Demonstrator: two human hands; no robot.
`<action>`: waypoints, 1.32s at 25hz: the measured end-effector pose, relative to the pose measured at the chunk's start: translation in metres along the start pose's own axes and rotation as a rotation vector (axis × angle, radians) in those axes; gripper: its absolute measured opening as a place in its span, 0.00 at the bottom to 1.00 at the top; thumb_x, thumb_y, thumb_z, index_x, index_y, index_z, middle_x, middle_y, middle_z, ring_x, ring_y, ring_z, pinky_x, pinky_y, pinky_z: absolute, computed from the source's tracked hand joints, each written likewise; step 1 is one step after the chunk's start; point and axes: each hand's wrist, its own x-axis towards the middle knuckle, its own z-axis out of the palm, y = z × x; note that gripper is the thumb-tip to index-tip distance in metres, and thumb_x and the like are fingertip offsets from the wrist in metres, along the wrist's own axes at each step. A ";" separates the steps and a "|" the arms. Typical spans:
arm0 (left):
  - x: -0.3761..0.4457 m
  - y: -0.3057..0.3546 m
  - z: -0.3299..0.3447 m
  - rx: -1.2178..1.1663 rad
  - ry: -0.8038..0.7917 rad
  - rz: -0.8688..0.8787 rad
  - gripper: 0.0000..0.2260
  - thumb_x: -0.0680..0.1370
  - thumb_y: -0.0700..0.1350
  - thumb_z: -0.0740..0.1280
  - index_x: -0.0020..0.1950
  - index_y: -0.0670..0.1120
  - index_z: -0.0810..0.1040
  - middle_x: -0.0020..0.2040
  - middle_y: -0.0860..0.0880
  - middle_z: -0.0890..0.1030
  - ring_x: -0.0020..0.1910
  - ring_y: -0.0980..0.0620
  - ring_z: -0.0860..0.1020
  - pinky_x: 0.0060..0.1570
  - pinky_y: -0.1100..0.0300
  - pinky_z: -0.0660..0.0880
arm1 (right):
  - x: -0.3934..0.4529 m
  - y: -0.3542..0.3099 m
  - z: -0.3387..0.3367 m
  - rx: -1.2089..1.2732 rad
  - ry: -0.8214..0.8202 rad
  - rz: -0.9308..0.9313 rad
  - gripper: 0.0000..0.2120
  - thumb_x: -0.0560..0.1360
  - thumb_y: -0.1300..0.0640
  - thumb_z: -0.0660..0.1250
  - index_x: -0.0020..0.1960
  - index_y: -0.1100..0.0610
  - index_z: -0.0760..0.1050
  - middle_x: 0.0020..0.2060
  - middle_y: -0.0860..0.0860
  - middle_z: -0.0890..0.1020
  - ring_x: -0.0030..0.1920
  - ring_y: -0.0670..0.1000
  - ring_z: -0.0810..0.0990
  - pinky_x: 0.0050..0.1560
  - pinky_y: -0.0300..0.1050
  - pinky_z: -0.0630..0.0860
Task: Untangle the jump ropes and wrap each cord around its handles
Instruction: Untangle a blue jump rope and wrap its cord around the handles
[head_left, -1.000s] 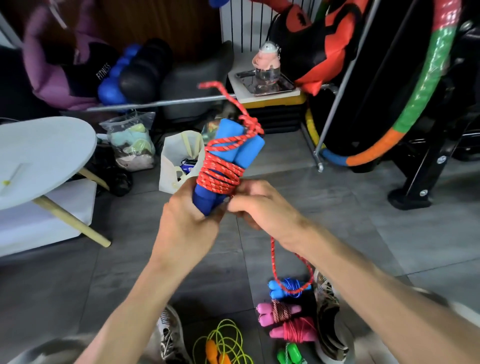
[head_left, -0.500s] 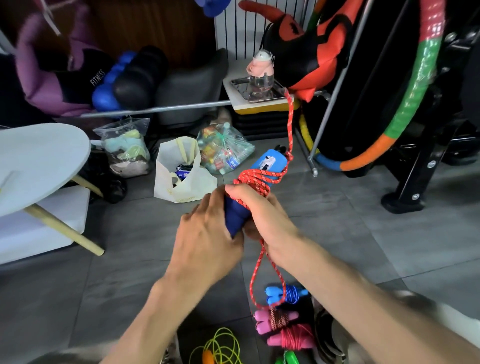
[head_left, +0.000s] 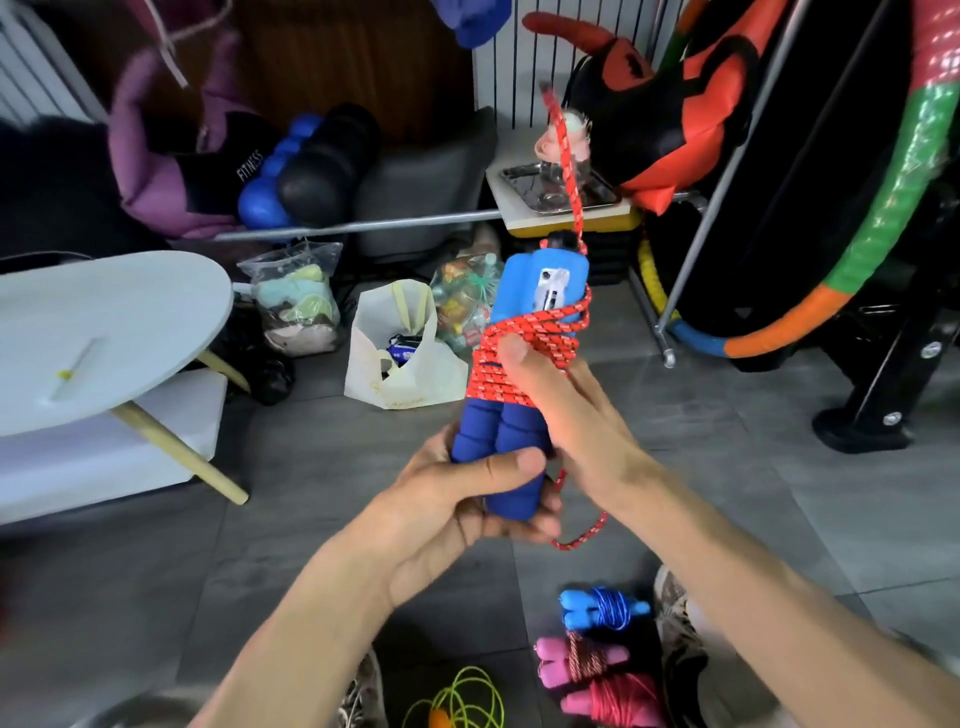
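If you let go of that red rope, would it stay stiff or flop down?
The red cord would probably flop: a loose loop of it already droops below the right hand. It likely bends easily, since it hugs the blue handles in tight turns. Its woven look suggests it grips rather than slips, so the wraps may hold.

Grey tiled floor (head_left: 675, 467) bears wrapped jump ropes (head_left: 602, 609) and, seemingly, bags (head_left: 402, 358).
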 end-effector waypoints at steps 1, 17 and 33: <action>-0.002 0.000 -0.002 -0.036 -0.083 -0.035 0.14 0.64 0.46 0.79 0.46 0.45 0.84 0.39 0.39 0.82 0.35 0.44 0.81 0.33 0.56 0.79 | -0.002 -0.002 -0.002 -0.012 -0.056 0.004 0.10 0.73 0.37 0.68 0.41 0.42 0.80 0.31 0.42 0.82 0.29 0.38 0.79 0.29 0.30 0.72; 0.014 -0.004 -0.012 0.934 0.693 0.241 0.12 0.72 0.49 0.72 0.35 0.48 0.71 0.26 0.53 0.73 0.30 0.45 0.73 0.30 0.56 0.66 | 0.006 0.020 0.000 -0.670 0.006 0.186 0.25 0.79 0.35 0.51 0.31 0.51 0.65 0.28 0.46 0.71 0.36 0.51 0.71 0.36 0.46 0.65; -0.004 0.014 -0.025 0.237 -0.004 0.211 0.31 0.63 0.38 0.78 0.64 0.50 0.75 0.53 0.47 0.83 0.50 0.46 0.83 0.50 0.49 0.80 | 0.000 0.014 -0.004 0.137 -0.136 0.106 0.13 0.75 0.49 0.62 0.36 0.56 0.76 0.25 0.49 0.71 0.23 0.43 0.66 0.25 0.35 0.62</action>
